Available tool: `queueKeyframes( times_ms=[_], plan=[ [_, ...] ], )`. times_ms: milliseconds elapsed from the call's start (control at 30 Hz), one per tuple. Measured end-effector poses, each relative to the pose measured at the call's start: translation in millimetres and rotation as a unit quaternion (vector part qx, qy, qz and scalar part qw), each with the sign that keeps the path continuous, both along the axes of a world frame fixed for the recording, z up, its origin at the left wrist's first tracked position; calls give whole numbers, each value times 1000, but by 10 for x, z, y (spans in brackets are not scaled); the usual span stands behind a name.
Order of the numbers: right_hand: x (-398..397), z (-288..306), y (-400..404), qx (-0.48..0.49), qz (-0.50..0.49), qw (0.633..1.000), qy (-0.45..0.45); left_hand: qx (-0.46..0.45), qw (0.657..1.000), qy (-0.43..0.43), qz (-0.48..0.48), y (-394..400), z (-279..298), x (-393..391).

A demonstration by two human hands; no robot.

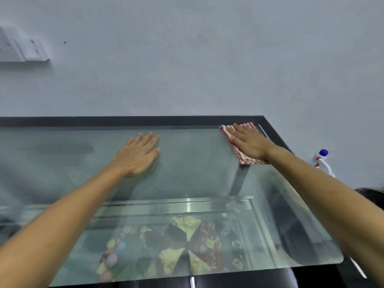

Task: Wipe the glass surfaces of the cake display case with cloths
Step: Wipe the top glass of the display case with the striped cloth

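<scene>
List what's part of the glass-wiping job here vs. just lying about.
Job: glass top; striped cloth pressed flat under right hand; left hand flat on the glass; spray bottle, probably.
Lying about: cakes inside the case; white wall fixture.

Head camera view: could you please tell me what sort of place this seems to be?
Probably a bakery or café counter: sliced decorated cakes sit under a glass case top, with a spray bottle beside it.

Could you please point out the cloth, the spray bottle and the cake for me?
cloth [245, 159]: head view, near corner by the wrist.
spray bottle [323, 152]: head view, blue cap.
cake [187, 242]: head view, centre, under the glass.
</scene>
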State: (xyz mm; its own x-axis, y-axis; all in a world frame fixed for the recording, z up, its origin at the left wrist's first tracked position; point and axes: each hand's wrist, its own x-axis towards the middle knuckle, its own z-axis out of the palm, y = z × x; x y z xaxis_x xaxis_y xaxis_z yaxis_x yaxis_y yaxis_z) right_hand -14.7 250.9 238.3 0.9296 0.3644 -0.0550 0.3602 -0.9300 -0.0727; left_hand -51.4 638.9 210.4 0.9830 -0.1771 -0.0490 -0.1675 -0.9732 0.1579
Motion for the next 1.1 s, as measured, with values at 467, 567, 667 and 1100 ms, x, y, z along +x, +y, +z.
queueKeyframes(
  times_ms=[467,567,667,1100],
  plan=[
    [-1475,-4,55,3,165,986,12,4,1000,18,-17,0,73,-142],
    [-787,-64,-20,-27,29,999,-10,8,1000,21,-19,-2,76,-208],
    [-479,-130,606,4,-94,995,-14,7,1000,18,-23,-14,56,-277],
    [-1557,-40,248,-2,57,998,18,11,998,11,-67,226,-18,-755]
  ],
)
